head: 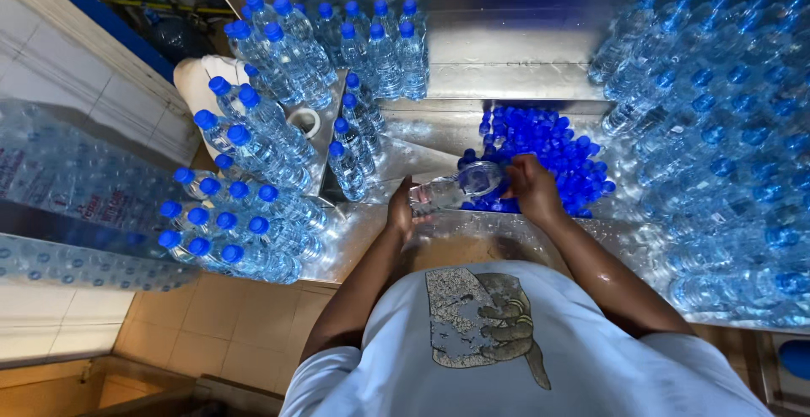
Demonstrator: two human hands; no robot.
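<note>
Already many capped bottles (253,155) crowd the worktop (515,54); left hand (402,213) grips a bottle (451,189), right hand (531,187) closes fingers at its neck, loose caps (548,143) remaining.

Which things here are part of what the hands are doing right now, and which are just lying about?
In hand:
- clear bottle, lying sideways, held by the left hand at its base
- right hand at the bottle's neck
- heap of loose blue caps beside the right hand

Lying about:
- capped bottles standing at left
- bottles heaped at right
- wrapped bottle packs
- steel table
</note>
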